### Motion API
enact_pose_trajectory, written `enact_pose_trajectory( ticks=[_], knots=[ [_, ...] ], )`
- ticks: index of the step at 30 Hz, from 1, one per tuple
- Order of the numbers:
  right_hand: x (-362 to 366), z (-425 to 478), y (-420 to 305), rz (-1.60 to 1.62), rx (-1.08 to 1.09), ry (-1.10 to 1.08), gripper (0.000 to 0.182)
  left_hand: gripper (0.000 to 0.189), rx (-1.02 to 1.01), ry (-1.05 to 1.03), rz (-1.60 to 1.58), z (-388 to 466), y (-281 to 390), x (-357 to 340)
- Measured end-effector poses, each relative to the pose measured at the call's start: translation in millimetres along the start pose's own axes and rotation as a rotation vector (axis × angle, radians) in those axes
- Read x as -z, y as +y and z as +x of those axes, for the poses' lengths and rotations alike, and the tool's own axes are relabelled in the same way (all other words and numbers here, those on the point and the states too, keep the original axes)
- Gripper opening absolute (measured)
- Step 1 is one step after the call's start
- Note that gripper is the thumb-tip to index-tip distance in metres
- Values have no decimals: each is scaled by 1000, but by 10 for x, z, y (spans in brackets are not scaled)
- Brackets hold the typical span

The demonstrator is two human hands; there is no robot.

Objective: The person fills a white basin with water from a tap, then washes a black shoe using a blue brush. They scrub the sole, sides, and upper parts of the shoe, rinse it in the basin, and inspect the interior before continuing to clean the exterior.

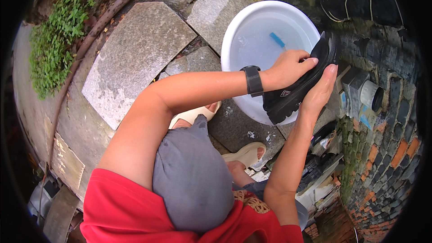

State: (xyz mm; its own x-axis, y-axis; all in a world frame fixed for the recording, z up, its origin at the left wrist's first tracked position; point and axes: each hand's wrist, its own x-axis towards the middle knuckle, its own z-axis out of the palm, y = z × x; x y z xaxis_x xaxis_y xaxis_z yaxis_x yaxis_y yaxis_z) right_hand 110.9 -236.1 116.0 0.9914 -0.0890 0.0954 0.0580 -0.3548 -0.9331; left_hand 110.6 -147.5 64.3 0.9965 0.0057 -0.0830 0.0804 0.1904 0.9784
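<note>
A chunky-soled black shoe [287, 91] is tilted over the right rim of a white plastic basin [227, 40]. My left hand [290, 65], with a dark watch band at its wrist, grips the shoe's upper, thumb pressed along it. Some of its fingers are hidden. Against the ridged sole side lies my right hand [319, 89], holding the shoe from the right. A small triangular patch shows on the upper. Cloudy water [256, 47] fills part of the basin, and a blue object [277, 39], possibly a brush handle, lies in it.
Uneven stone slabs [141, 44] surround the basin. A brick wall [381, 162] rises at right, with a grey box [354, 87], a white dark-ended container [369, 94] and dark footwear [314, 168] beside it. Black material with cord [361, 3] lies upper right. A pipe [79, 52] runs past green plants [55, 54].
</note>
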Motion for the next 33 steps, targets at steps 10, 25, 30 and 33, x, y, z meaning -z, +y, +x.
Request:
enact_pose_trajectory(
  ticks=[10,25,30,33],
  knots=[
    [30,39,71,65,32,-68,55,31,14,19,-32,-71,-23,122],
    [123,149,-14,351,-204,227,66,56,85,-265,264,120,50,633],
    [123,123,-33,413,-258,184,63,73,-128,1,485,165,115,537],
    [103,107,-5,391,-195,117,63,80,-10,-127,211,92,138,387]
  ],
)
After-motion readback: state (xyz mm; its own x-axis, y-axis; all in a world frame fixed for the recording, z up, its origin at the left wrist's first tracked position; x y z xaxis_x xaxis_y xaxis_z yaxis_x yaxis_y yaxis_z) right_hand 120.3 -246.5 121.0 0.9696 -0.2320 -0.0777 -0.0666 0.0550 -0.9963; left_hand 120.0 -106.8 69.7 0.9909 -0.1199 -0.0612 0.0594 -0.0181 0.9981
